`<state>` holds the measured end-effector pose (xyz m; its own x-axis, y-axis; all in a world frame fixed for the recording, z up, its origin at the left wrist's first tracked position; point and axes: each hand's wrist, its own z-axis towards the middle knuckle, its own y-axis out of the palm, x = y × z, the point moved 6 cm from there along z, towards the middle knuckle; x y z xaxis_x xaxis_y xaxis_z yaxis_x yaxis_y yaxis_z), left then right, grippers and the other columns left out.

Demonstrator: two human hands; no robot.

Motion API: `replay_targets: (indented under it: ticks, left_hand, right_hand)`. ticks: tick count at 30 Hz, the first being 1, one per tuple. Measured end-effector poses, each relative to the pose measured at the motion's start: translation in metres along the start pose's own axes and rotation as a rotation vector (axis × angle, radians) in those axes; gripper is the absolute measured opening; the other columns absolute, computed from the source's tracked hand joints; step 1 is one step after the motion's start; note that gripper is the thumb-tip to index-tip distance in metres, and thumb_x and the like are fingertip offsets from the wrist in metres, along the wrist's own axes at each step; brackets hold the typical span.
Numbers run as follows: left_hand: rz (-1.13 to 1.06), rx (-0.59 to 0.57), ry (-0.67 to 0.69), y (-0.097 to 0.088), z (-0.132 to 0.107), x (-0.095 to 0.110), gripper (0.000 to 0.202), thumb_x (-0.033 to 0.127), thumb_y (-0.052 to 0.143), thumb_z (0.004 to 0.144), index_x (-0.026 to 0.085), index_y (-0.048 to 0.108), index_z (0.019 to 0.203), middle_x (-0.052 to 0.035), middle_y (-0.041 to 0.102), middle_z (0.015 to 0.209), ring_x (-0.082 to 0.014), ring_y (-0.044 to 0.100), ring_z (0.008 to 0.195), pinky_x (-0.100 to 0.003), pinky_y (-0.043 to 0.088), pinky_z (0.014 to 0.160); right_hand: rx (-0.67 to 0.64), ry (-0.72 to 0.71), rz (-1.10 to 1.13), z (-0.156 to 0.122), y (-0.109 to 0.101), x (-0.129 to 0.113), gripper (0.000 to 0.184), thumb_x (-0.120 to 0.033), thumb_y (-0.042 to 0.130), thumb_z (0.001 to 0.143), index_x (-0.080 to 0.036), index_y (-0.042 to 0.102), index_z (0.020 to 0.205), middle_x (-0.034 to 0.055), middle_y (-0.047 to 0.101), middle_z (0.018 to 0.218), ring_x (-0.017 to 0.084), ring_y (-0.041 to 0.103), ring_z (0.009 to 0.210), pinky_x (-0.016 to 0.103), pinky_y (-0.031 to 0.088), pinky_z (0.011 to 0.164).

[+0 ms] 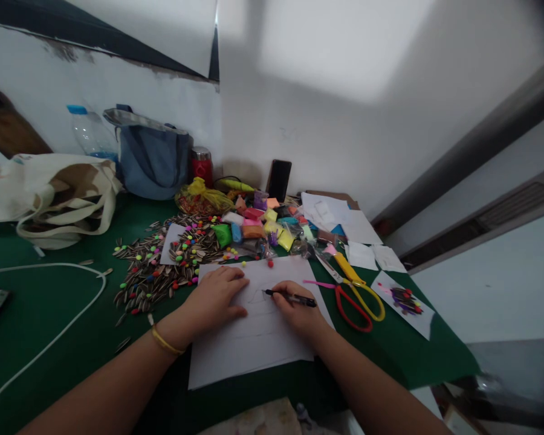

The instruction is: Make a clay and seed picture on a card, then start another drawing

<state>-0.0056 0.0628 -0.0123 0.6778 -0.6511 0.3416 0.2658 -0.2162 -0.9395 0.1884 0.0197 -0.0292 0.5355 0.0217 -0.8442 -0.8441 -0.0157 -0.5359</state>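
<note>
A white sheet of paper (pixel 254 350) lies on the green tabletop in front of me, with faint dark lines drawn on it. My right hand (pixel 299 311) grips a black pen (pixel 301 299), its tip touching or just above the lines near the sheet's middle. Flat on the paper's left part rests my left hand (pixel 217 296), thumb apart from the fingers, holding nothing. To the right of the sheet are scissors (pixel 351 296) with red and yellow handles and a yellow-handled cutter (pixel 349 267).
Sunflower seeds (pixel 149 275) mixed with coloured pompoms heap at the left. Several colourful clay packets (pixel 254 231) lie behind the paper. A phone (pixel 279 180) leans on the wall. A blue bag (pixel 154 160) and a white cable (pixel 49 344) are left; a decorated card (pixel 405 305) is right.
</note>
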Motion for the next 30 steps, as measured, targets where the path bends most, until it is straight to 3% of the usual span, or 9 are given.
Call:
replay_targets:
  ticks: [30]
  left_hand:
    - [0.03, 0.0, 0.005, -0.0012, 0.0001, 0.0014, 0.06, 0.044, 0.077, 0.072, 0.025, 0.06, 0.126, -0.0096, 0.056, 0.132, -0.0308, 0.048, 0.123, -0.044, 0.038, 0.104]
  right_hand:
    - [-0.01, 0.03, -0.013, -0.0012, -0.0011, -0.0015, 0.013, -0.022, 0.056, 0.08, -0.021, 0.068, 0.078, 0.0004, 0.068, 0.074, 0.016, 0.061, 0.069, 0.026, 0.044, 0.062]
